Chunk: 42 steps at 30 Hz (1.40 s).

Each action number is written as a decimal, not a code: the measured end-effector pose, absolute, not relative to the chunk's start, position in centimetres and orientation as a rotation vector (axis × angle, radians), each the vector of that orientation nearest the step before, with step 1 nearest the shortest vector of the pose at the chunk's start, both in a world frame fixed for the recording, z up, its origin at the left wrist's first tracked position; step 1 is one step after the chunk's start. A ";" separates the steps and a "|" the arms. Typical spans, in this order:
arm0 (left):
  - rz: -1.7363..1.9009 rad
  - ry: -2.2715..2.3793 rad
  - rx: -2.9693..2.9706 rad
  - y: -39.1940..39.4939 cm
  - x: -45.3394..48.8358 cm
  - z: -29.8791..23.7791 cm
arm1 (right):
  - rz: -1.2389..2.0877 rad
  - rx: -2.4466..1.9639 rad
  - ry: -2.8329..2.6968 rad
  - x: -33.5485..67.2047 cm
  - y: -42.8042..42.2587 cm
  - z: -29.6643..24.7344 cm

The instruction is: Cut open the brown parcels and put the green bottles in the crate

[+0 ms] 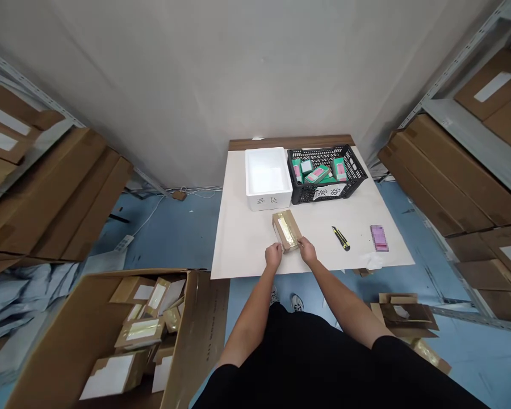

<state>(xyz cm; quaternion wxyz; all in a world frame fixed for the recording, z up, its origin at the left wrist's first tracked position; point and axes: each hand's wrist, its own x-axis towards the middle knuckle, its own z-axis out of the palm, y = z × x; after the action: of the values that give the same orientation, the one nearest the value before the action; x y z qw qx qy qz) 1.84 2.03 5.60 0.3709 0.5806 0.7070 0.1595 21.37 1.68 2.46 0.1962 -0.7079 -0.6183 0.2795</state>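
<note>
Beneath both hands spreads the pale surface point(238, 241). A large open carton point(68, 329) stands left of the left hand point(273, 255), the black crate point(354, 183) lies beyond the right hand point(308, 250), and the white bin point(270, 196) beyond the left. Both hands, fingers curled in, hold the taped parcel point(287, 226) by its near corners. Right of the right hand lies a cutter point(341, 238).

Loaded storage racks beside a grey wall point(187, 85).
Long brown cartons point(55, 187) fill the left rack, with grey plastic mailers point(21, 295) heaped below; more cartons point(460, 176) crowd the right metal shelving point(485, 133). A power strip point(124, 243) lies on the blue floor point(187, 238).
</note>
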 end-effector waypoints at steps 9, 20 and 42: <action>0.364 1.828 1.573 8.0 2.4 7.2 | 0.738 -2.144 -1.805 22.6 2.9 4.1; -0.030 1.755 1.818 10.1 4.4 5.6 | 0.891 -2.376 -1.529 39.3 1.0 -0.7; -0.423 1.861 1.830 9.0 9.4 7.2 | 1.470 -2.003 -1.060 42.4 7.6 -2.4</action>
<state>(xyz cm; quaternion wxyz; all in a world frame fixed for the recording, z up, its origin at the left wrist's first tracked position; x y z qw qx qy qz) 9.41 9.02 7.20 0.2463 0.6709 0.6821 -0.1550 42.40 7.59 -2.41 0.2185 -0.7236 -0.3830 0.5311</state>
